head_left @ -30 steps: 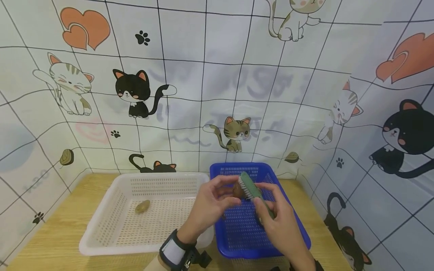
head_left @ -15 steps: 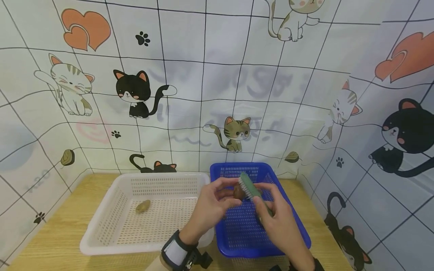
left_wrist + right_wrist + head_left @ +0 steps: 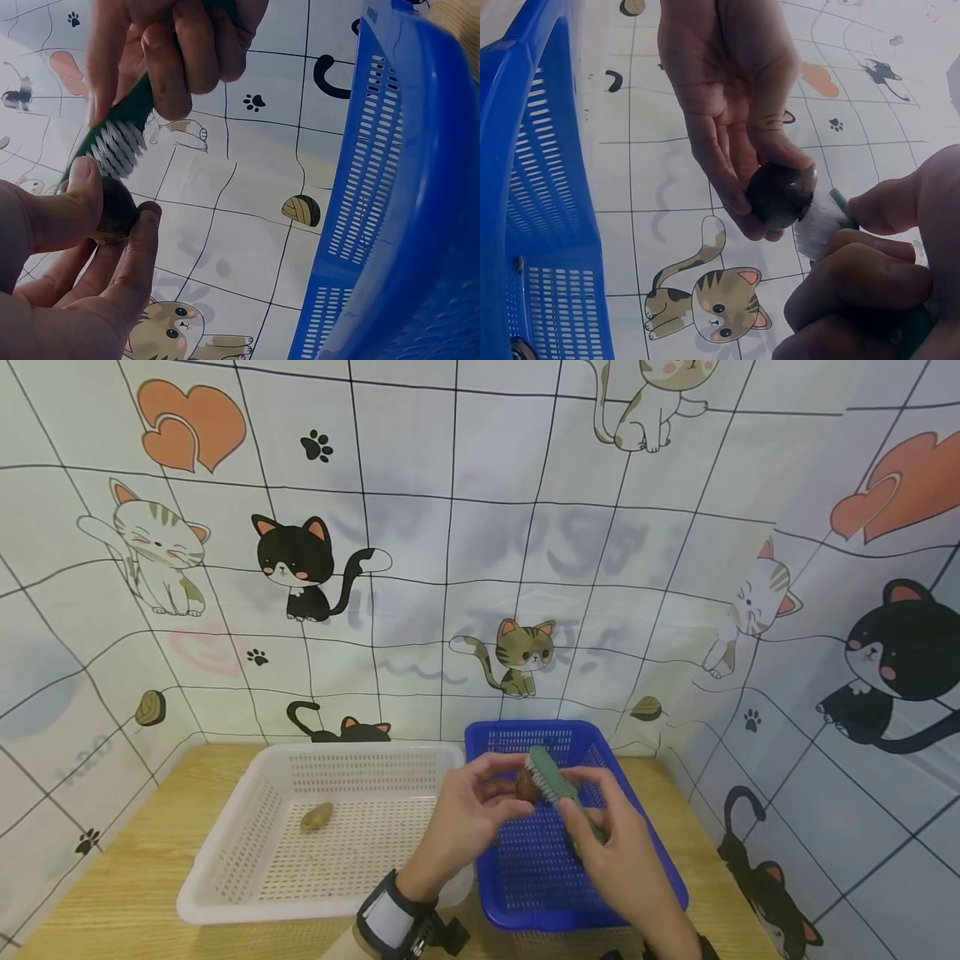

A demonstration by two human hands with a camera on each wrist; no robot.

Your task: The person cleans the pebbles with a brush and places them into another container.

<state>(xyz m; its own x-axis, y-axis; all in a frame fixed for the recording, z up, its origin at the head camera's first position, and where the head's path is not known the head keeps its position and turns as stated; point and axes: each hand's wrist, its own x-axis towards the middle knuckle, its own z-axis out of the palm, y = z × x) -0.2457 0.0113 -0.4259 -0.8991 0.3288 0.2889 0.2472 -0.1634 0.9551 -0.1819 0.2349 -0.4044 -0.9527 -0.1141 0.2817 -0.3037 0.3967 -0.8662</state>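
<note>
My left hand [image 3: 467, 810] holds a glossy, dark brown, rounded shell [image 3: 781, 195], which looks like a clam, between thumb and fingertips above the blue basket [image 3: 577, 922]. My right hand [image 3: 618, 852] grips a green brush [image 3: 552, 770] by its handle, the index finger lying along its back. In the right wrist view the white bristles [image 3: 821, 225] touch the shell's side. The left wrist view shows the brush head slanting down onto the shell, with my left thumb partly over it. The hands hide part of the blue basket's inside.
To the left stands a white basket [image 3: 300, 914] with a yellowish-brown, oval piece [image 3: 317, 817] in it. Both baskets sit side by side on a wooden table [image 3: 120, 868]. A dark striped piece [image 3: 523, 349] lies in the blue basket. Cat-patterned sheeting [image 3: 405, 543] rises behind and on both sides.
The brush head has shifted slightly left and down against the shell over the last half second. My left hand has stayed almost in place.
</note>
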